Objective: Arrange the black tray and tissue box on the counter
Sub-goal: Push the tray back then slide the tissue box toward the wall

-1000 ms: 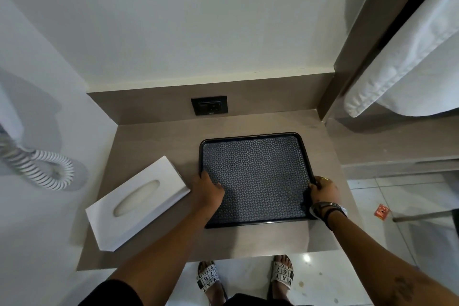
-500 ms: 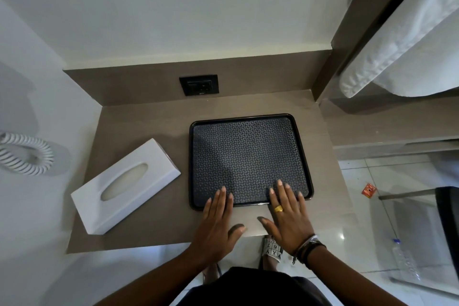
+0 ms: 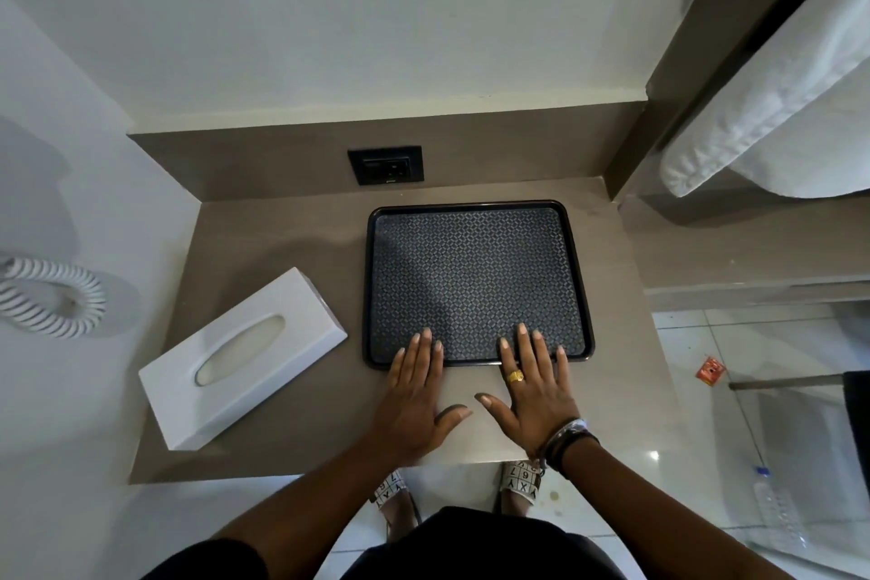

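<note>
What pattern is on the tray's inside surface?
The tray has a fine repeating grey diamond-like weave on black, with a plain glossy black rim. Only the head view shows it.

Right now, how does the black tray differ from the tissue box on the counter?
The black tray is dark, flat and patterned; the tissue box is plain white and taller, with an oval slot on top. The tray sits square to the counter edges; the box lies skewed. The left hand and right hand lie flat with fingertips on the tray; the box is untouched. Both rest on the counter.

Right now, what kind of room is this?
Probably a hotel room: a black tray and tissue box on a small counter, a coiled cord on the wall, white bedding beside it.
</note>
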{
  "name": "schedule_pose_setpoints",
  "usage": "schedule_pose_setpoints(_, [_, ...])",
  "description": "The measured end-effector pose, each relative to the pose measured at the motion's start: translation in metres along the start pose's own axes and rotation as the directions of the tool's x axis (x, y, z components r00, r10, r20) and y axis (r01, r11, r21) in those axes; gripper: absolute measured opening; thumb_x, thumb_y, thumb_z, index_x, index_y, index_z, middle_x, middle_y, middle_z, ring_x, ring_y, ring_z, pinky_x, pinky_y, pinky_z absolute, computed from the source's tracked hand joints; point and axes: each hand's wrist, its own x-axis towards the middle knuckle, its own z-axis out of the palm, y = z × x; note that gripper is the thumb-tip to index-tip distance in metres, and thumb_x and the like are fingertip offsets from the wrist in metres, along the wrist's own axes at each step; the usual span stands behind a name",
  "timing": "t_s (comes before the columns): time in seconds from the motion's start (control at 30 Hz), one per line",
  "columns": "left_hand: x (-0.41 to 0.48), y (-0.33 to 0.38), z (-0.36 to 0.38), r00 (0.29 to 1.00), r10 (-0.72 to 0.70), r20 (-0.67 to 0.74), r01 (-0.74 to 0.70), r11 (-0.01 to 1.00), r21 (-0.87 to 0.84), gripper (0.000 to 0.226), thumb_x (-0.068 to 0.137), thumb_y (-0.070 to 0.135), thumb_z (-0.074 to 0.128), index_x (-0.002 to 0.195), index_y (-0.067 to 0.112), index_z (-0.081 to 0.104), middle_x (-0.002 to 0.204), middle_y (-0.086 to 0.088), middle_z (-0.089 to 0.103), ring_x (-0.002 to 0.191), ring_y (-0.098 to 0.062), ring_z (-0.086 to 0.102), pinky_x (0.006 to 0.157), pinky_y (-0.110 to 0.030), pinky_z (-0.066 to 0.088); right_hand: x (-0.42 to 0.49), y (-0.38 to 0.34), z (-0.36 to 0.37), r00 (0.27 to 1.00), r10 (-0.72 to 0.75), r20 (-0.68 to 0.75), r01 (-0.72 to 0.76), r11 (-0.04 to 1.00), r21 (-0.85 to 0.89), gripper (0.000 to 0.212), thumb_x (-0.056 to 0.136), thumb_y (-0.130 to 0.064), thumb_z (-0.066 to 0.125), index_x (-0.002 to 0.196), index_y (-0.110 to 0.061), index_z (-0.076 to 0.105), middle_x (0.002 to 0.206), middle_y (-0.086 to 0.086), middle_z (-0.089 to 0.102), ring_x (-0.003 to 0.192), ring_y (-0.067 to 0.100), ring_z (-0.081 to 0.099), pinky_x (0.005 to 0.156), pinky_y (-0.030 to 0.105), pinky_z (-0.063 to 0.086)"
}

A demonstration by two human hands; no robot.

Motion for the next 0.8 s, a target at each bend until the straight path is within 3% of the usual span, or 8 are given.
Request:
schedule_pose_setpoints(0.17, [0.026, -0.009, -0.007, 1.000, -0.022, -0.003, 0.022, 1.000, -0.002, 0.100, 0.088, 0.077, 0.023, 0.151, 0.000, 0.031, 0.161, -0.022, 0.022, 0.150, -0.037, 0.022, 0.122, -0.051, 0.022, 0.027, 0.002, -0.006, 1.000, 0.021, -0.002, -0.021, 1.000, -0.007, 0.085, 0.089, -0.073, 0.027, 0.152, -0.016, 0.022, 0.161, 0.016, 0.013, 0.148, 0.035, 0.009, 0.116, 0.058, 0.004])
schedule_pose_setpoints(0.43, [0.047, -0.018, -0.010, 1.000, -0.025, -0.012, 0.025, 1.000, -0.018, 0.101, 0.088, 0.076, 0.022, 0.154, 0.000, 0.020, 0.164, -0.021, 0.012, 0.153, -0.035, 0.011, 0.123, -0.049, 0.015, 0.051, 0.009, -0.011, 1.000, 0.014, 0.000, -0.014, 1.000, -0.022, 0.083, 0.090, -0.073, 0.023, 0.153, -0.020, 0.017, 0.162, 0.014, 0.009, 0.148, 0.033, 0.008, 0.116, 0.058, 0.004])
schedule_pose_setpoints(0.63, [0.049, -0.019, -0.008, 1.000, -0.019, -0.009, 0.018, 0.999, -0.051, 0.099, 0.089, 0.074, 0.022, 0.153, -0.001, 0.023, 0.163, -0.021, 0.016, 0.152, -0.035, 0.015, 0.122, -0.046, 0.015, 0.062, 0.013, -0.014, 1.000, -0.002, 0.004, 0.002, 1.000, -0.018, 0.083, 0.089, -0.073, 0.020, 0.154, -0.021, 0.013, 0.162, 0.013, 0.004, 0.148, 0.033, 0.007, 0.115, 0.058, 0.001])
schedule_pose_setpoints(0.8, [0.048, -0.024, -0.015, 0.999, 0.031, -0.043, -0.034, 0.997, -0.064, 0.092, 0.092, 0.070, 0.027, 0.155, 0.004, 0.020, 0.165, -0.018, 0.006, 0.154, -0.031, 0.005, 0.124, -0.049, 0.016, 0.055, 0.005, -0.018, 0.997, -0.026, -0.069, 0.026, 1.000, 0.007, 0.083, 0.089, -0.072, 0.030, 0.153, -0.018, 0.019, 0.162, 0.014, 0.009, 0.148, 0.032, 0.009, 0.116, 0.057, 0.000])
